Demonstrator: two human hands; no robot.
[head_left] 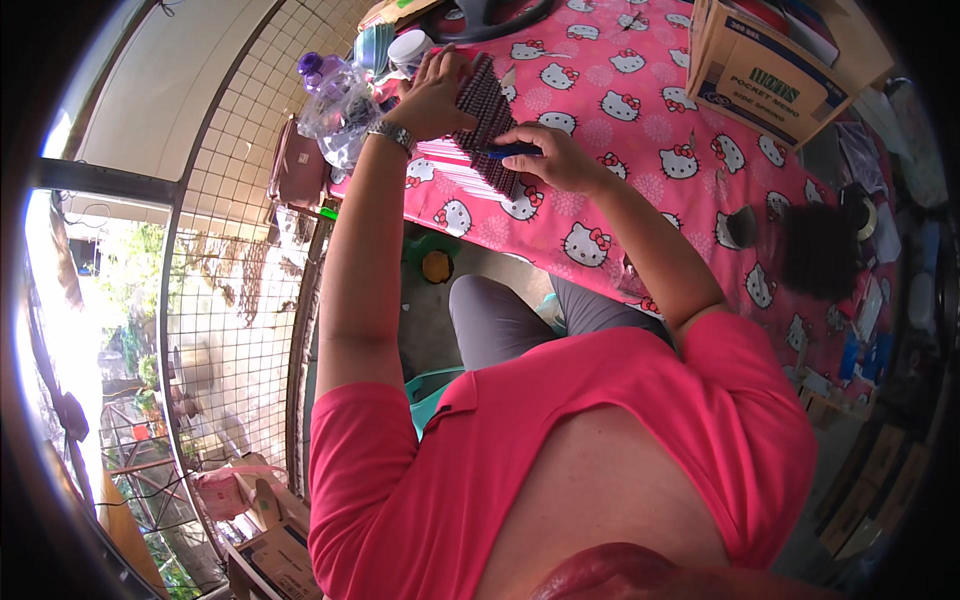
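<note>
A long, dark maroon piece with a fine repeating pattern (490,112) lies slantwise on the pink tablecloth. My left hand (437,97), with a metal watch on its wrist, rests along its left edge, fingers stretched out. From the right, my right hand (558,160) grips a slim dark-blue tool (512,151) across the patterned piece; its kind is too small to make out. Pink-and-white stripes (455,165) show beside the patterned piece, below my left hand.
The tablecloth (625,100) has a cartoon-cat print. A clear plastic bag (335,125), a purple-capped bottle (311,66) and a white-lidded jar (409,48) crowd the left. A cardboard box (765,85) stands far right, near a tape roll (866,218). Wire mesh (235,250) borders the left.
</note>
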